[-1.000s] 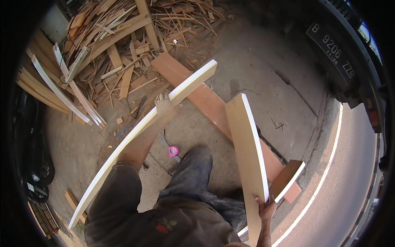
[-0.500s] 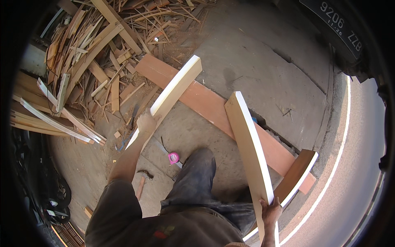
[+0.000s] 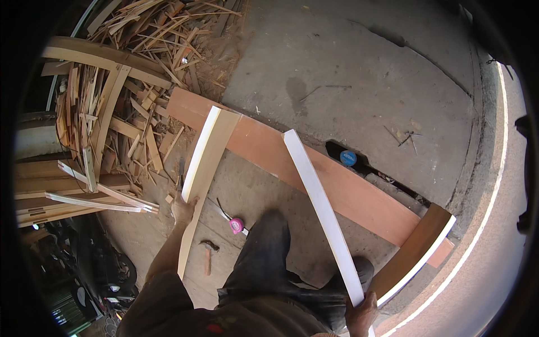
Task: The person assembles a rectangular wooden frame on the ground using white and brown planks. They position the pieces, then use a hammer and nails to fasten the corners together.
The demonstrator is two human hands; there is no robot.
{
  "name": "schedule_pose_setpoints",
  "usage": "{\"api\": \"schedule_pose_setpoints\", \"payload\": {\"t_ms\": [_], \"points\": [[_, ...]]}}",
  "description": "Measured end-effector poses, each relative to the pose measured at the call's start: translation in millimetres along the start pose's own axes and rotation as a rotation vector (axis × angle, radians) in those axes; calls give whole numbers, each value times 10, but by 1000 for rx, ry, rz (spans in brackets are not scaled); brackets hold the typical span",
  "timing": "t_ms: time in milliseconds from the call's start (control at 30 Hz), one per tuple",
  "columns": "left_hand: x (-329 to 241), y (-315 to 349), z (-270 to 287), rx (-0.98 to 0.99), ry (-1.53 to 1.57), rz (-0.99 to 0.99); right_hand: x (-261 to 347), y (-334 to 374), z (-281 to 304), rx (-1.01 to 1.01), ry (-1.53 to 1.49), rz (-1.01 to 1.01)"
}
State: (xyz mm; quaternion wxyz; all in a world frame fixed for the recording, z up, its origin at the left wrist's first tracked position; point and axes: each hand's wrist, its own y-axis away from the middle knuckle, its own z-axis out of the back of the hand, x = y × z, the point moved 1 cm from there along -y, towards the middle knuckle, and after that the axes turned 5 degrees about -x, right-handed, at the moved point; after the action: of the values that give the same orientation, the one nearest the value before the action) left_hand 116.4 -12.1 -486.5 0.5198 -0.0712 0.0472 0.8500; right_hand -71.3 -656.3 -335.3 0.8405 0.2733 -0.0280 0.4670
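At the far left a heap of wood offcuts (image 3: 112, 84) lies piled on the concrete floor (image 3: 359, 73), thin strips and splintered slats thrown every way. Just right of it the left hand (image 3: 183, 210) is closed around the edge of a pale board (image 3: 203, 168), gripping it partway along its length; the board runs from below the hand up to a squared end that lies over a long reddish-brown plank (image 3: 348, 191). That plank lies flat on the floor, slanting from upper left to lower right. Below the left hand a hammer (image 3: 208, 253) lies on the ground, and a little to its right a pink tape measure (image 3: 236, 226) rests beside the person's dark trouser leg (image 3: 264, 258).

Further right a second board with a white edge (image 3: 320, 208) slants up from the lower edge, crossing over the reddish plank; the right hand (image 3: 361, 315) grasps its lower end, fingers wrapped about it. A small blue round thing (image 3: 348, 158) sits in a dark gap in the floor (what it is cannot be told). At the right a brown board with a white edge (image 3: 418, 253) lies against the plank's lower end.
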Motion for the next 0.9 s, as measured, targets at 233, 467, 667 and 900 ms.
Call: {"api": "schedule_pose_setpoints", "payload": {"t_ms": [233, 467, 667, 900], "points": [[146, -100, -82, 103, 136, 74, 65, -145, 78, 152, -121, -32], [-6, -91, -17, 162, 130, 169, 142, -276, 77, 171, -60, -72], [-83, -82, 6, 105, 109, 147, 159, -302, 85, 215, -13, -116], [64, -28, -63, 28, 88, 69, 167, -286, 36, 186, 62, -98]]}}
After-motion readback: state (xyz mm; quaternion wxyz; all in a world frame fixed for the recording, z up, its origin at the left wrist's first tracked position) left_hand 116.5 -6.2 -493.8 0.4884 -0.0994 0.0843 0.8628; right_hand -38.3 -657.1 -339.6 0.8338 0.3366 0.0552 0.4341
